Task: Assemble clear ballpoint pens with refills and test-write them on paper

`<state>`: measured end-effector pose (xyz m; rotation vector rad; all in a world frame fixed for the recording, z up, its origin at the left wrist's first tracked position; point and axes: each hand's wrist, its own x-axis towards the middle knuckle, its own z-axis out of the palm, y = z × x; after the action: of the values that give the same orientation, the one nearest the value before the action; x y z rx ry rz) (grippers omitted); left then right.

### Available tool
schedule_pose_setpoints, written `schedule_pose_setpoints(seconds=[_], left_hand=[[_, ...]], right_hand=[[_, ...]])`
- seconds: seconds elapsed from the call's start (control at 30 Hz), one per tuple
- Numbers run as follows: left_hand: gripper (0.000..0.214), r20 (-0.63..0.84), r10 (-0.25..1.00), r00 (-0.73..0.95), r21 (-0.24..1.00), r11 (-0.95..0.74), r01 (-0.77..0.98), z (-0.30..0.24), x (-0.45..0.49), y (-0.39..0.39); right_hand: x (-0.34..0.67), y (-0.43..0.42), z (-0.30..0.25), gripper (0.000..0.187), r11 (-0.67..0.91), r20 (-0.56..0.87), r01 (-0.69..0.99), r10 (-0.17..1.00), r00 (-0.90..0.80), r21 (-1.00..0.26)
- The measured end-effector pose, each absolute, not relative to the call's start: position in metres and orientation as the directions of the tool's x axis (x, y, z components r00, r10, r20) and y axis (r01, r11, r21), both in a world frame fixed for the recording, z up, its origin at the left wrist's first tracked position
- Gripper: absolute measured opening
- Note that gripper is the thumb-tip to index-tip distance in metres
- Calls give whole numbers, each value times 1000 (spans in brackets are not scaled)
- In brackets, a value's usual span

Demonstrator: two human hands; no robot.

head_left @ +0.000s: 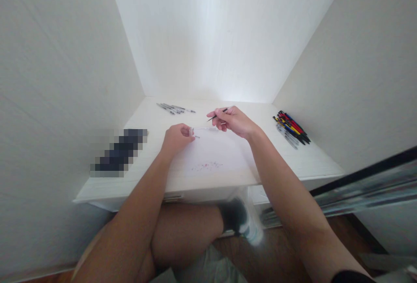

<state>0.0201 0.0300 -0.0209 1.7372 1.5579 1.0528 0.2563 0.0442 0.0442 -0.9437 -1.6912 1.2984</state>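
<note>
My right hand (233,121) is closed in a pinch on a thin dark stick that looks like a pen refill (213,117), its tip pointing down to the left. My left hand (178,137) is closed on a clear piece that looks like a pen barrel (205,128), which stretches toward my right hand. Just by the left fingertips is a small dark-tipped piece (197,137), too small to name. Beneath both hands lies a white sheet of paper (215,150), with small dark and red marks near its front edge.
Several slim pens (172,108) lie at the back left of the white desk (146,144). A pile of coloured and clear pens (291,127) is at the right. A blurred-out dark object (119,154) rests at the left. White walls enclose the desk.
</note>
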Motion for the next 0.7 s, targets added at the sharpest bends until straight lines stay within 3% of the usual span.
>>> schedule_pose_setpoints(seconds=[0.13, 0.27, 0.43, 0.6, 0.7], left_hand=[[17, 174, 985, 15, 833, -155, 531, -23, 20, 31], [17, 198, 980, 22, 816, -177, 551, -25, 19, 32], [30, 195, 981, 4, 841, -170, 513, -25, 11, 36], [46, 296, 947, -122, 893, -229, 387, -12, 6, 8], [37, 407, 899, -160, 846, -305, 437, -2, -3, -43]], right_hand=[[275, -4, 22, 51, 188, 125, 183, 941, -313, -965], [290, -36, -18, 39, 181, 146, 206, 974, -174, -962], [288, -51, -47, 34, 226, 205, 406, 974, -96, -886], [282, -61, -43, 29, 282, 255, 491, 959, -123, -824], [282, -64, -41, 25, 329, 279, 476, 944, -175, -815]])
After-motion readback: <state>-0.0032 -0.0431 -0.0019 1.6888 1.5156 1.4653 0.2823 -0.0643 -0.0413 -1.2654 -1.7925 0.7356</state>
